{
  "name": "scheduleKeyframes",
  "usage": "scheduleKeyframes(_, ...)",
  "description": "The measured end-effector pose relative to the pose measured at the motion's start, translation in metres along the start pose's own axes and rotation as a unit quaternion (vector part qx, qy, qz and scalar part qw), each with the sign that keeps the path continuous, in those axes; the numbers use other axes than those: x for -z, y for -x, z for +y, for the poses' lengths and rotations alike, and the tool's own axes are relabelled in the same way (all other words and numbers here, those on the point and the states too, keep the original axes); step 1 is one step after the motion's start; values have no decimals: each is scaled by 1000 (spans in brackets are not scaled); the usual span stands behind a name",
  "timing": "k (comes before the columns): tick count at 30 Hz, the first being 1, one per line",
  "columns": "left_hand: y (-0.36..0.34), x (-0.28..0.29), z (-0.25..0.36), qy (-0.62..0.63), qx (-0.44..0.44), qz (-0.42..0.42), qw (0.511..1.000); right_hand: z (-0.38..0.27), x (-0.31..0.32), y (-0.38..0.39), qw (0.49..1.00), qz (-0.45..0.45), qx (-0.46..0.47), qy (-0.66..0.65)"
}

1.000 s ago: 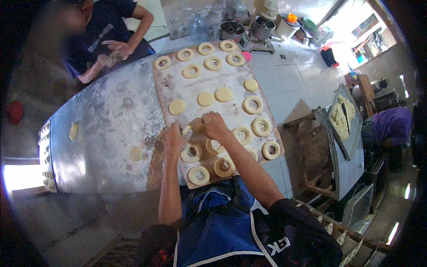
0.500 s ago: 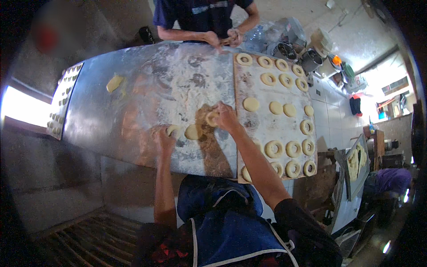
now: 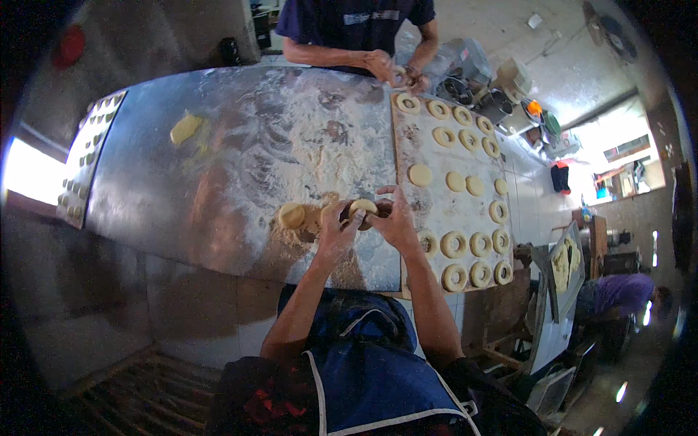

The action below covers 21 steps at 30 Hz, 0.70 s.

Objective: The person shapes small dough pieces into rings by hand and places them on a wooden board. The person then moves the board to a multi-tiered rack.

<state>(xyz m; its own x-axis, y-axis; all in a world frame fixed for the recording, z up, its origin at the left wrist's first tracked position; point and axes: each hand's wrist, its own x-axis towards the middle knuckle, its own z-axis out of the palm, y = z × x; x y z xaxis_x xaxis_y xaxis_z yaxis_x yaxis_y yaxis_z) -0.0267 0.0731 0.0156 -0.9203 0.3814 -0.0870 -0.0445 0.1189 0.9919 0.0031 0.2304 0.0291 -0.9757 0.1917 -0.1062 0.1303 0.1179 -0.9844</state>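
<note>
I look down on a wide metal surface [image 3: 182, 196], dull grey and shiny in patches, dusted thickly with white flour through its middle. My left hand [image 3: 336, 234] and right hand [image 3: 396, 221] meet just above it, near its front edge, and together hold one piece of dough [image 3: 361, 208], pale yellow, soft and rounded. Both grips are narrow, fingers curled around the dough, thumbs pressing on it from either side. Just to the left of my hands, a flattened dough round [image 3: 292, 215] lies on the floured metal. Further left, well apart, a yellowish lump of dough [image 3: 185, 128] sits alone. To the right, a long wooden board [image 3: 436, 156], floured and pale brown, carries rows of ring-shaped dough pieces [image 3: 454, 244] along with a few plain discs. At the far left edge, a tray [image 3: 87, 163] holds many small rounds in rows. Across the surface, another person's hands [image 3: 392, 70] work a small piece of dough.
</note>
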Motion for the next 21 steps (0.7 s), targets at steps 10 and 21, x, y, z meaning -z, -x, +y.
scheduleKeyframes(10, -4, 2, 4, 264, 65, -75, 959, -27, 19, 19, 982, -156, -91, -53)
scheduleKeyframes(21, -19, -62, -13, 262, -62, 51, 962, 26, 29, 18, 959, 85, -97, -252)
